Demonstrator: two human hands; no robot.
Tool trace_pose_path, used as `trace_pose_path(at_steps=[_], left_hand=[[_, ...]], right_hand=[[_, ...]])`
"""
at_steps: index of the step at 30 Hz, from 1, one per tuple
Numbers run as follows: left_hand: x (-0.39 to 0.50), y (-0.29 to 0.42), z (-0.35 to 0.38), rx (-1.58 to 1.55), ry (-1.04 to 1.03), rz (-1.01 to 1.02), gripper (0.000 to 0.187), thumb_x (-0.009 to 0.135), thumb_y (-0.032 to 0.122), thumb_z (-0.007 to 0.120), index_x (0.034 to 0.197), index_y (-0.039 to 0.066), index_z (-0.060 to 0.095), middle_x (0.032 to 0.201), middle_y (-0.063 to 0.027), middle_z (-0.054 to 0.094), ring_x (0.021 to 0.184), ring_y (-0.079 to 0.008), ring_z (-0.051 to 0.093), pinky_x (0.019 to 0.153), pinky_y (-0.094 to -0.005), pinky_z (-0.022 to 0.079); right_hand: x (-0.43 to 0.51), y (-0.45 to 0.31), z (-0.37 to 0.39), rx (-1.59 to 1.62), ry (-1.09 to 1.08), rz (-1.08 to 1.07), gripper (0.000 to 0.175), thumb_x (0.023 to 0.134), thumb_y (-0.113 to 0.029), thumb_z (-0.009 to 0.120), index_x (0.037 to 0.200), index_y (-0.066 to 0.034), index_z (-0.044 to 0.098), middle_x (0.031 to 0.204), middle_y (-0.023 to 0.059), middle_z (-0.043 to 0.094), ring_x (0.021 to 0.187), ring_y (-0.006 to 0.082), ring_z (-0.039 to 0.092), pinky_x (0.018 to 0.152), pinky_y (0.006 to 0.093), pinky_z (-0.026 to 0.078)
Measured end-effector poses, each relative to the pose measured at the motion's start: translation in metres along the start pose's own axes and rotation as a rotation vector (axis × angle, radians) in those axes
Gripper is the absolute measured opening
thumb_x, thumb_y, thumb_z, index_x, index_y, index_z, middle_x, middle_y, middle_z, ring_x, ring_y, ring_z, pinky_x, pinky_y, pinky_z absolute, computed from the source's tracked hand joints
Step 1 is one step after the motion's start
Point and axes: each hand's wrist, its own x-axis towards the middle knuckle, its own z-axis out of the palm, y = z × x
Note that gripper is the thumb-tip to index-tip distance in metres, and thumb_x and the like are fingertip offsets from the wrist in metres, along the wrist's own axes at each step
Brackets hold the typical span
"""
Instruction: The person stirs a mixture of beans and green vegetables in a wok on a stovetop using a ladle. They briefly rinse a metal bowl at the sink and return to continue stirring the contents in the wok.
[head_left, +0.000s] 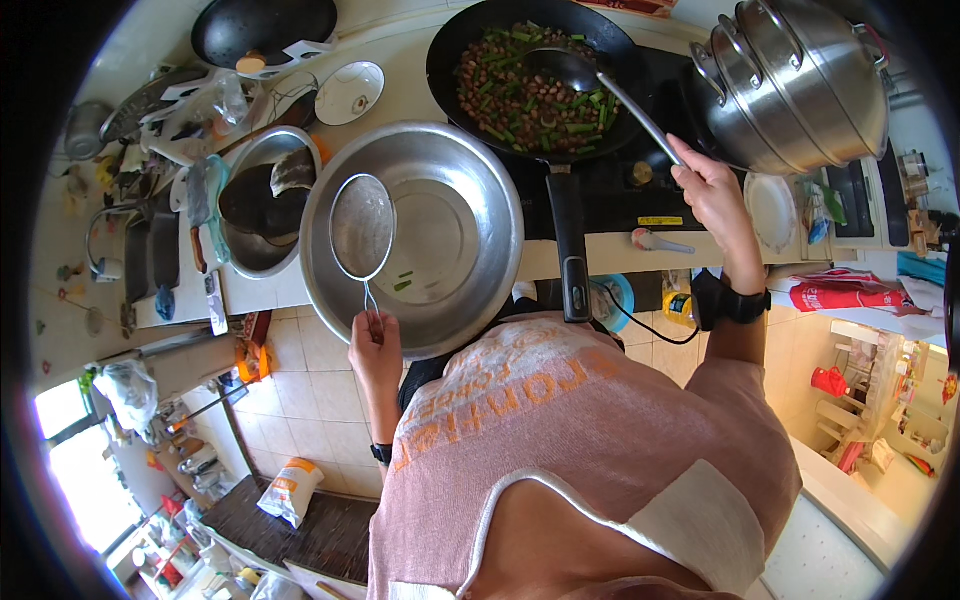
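Note:
My left hand (377, 346) grips the handle of a round fine-mesh strainer (363, 226), held over a wide stainless steel basin (498, 247). A few cut green pieces (403, 283) lie on the basin's bottom. In my right hand (705, 180) is the metal handle of a ladle (571, 69), whose bowl rests among the food in a black wok (450, 45). The wok holds brown beans or peanuts (499, 97) mixed with chopped green stalks. Its black handle (571, 240) points towards me.
A stack of steel steamer pots (802, 90) stands right of the wok on the black cooktop (622, 202). A white spoon (661, 241) lies at the counter's front. Left are a smaller steel bowl (281, 264), a cleaver (198, 202) and a white plate (349, 91).

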Motion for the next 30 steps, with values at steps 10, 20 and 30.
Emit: trace_pose_path(at_steps=[10,20,30], left_hand=[[0.0,-0.005,0.002,-0.02,0.011,0.024,0.013,0.083,0.012,0.064,0.086,0.003,0.056,0.065,0.0015,0.051,0.058,-0.0053,0.044,0.056,-0.0206,0.04],[0.001,0.0,0.002,0.032,-0.006,0.004,0.015,0.082,0.013,0.065,0.086,0.002,0.055,0.066,-0.0005,0.053,0.059,-0.006,0.046,0.058,-0.022,0.042],[0.001,0.002,0.001,0.035,-0.032,-0.004,0.015,0.083,0.012,0.065,0.086,0.002,0.054,0.068,-0.0005,0.054,0.061,-0.006,0.047,0.06,-0.0216,0.043]], right_hand=[[-0.01,-0.001,0.013,0.335,0.139,-0.059,0.041,0.091,-0.013,0.057,0.132,-0.0131,0.052,0.067,-0.0072,0.04,0.057,0.0024,0.035,0.047,0.0178,0.03],[-0.01,0.003,0.007,0.378,0.165,-0.073,0.041,0.091,-0.013,0.058,0.132,-0.0135,0.052,0.065,-0.0072,0.039,0.054,0.0012,0.034,0.044,0.0169,0.027],[-0.007,0.006,0.007,0.351,0.18,-0.062,0.042,0.091,-0.013,0.058,0.132,-0.0131,0.051,0.066,-0.0069,0.04,0.054,0.0018,0.034,0.044,0.0175,0.028]])
